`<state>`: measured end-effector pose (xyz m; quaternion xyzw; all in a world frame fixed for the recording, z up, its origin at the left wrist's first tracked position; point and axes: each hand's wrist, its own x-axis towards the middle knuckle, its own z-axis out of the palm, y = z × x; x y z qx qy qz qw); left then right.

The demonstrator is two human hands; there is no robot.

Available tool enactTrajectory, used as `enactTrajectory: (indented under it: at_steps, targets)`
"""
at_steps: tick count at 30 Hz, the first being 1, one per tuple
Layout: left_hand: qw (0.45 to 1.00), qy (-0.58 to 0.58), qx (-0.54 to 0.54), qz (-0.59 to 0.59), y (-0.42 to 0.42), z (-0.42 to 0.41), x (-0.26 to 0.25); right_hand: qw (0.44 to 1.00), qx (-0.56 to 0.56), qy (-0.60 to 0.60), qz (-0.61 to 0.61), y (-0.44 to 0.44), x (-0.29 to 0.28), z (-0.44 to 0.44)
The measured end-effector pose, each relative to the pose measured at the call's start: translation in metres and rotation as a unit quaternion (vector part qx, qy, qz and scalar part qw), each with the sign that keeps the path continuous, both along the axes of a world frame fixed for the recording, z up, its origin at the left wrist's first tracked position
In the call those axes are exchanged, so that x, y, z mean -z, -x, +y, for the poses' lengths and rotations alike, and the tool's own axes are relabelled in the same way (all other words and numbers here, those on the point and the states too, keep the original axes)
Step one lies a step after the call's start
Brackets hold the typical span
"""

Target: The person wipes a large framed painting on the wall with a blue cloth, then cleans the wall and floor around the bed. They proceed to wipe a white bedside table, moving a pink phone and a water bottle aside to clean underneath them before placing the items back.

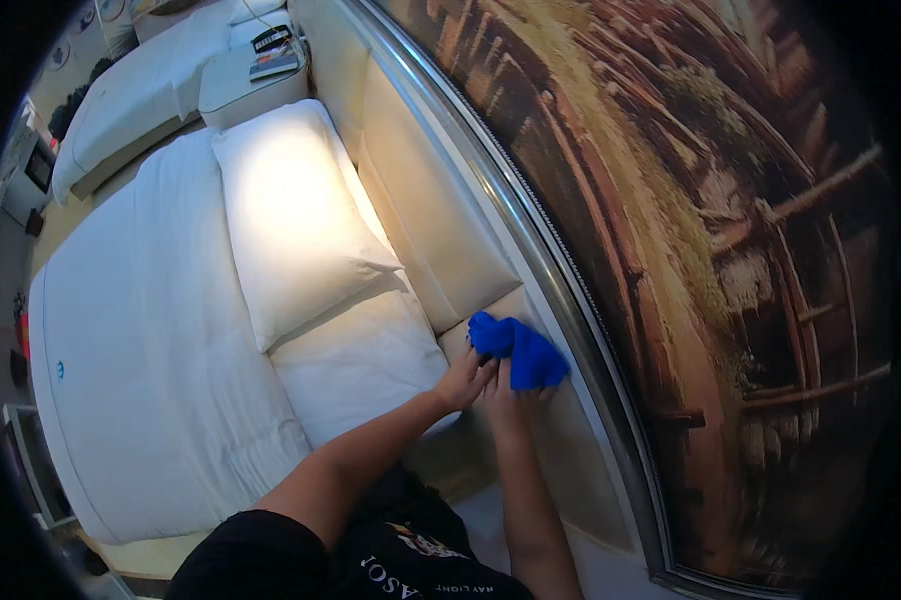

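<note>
A crumpled blue cloth (pixel 533 358) lies against the padded cream headboard (pixel 428 217), near its front end. My left hand (pixel 462 381) grips the cloth's left edge, with some fingertips tucked behind the folds. Close beside it, my right hand (pixel 504 397) holds the lower part of the cloth, which covers most of its fingers. Both hands are just beyond the corner of a white pillow (pixel 360 367) on the bed.
A second white pillow (pixel 293 217) overlaps the first on the bed with white bedding (pixel 143 322). Metal trim (pixel 495 187) edges the headboard below a large wall picture (pixel 690 262). Farther off are a nightstand (pixel 229 82) with items and another bed (pixel 150 67).
</note>
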<state>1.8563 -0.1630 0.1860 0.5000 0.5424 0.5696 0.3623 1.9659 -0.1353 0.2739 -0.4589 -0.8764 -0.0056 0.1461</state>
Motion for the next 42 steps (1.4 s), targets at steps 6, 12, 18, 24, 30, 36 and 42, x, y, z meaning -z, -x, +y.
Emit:
enactTrajectory:
  at_steps: [6,12,18,24,30,36,42]
  targets:
    - [0.994,-0.062,-0.074,-0.059,0.0,0.02,-0.053,0.995,0.02,-0.086,-0.056,0.009,-0.025,0.012]
    - [0.981,0.007,-0.123,-0.149,0.006,0.033,-0.029,0.979,-0.053,-0.1,-0.169,0.023,-0.009,0.039]
    - [0.964,0.052,-0.166,-0.198,0.0,0.042,0.073,0.976,-0.129,-0.069,-0.163,0.062,0.028,0.04]
    - [0.954,0.071,-0.19,-0.221,0.0,0.044,0.107,0.988,-0.118,0.054,-0.087,0.052,0.11,0.044]
    - [0.924,0.124,-0.164,-0.322,-0.01,0.044,0.16,0.982,-0.112,0.052,-0.146,0.04,0.164,0.041]
    - [0.977,0.203,-0.006,-0.067,-0.023,0.015,0.183,0.946,-0.161,0.036,-0.278,0.028,0.136,0.029]
    - [0.963,0.096,-0.113,-0.226,-0.089,-0.007,0.158,0.957,-0.157,0.0,-0.244,-0.045,0.139,-0.004]
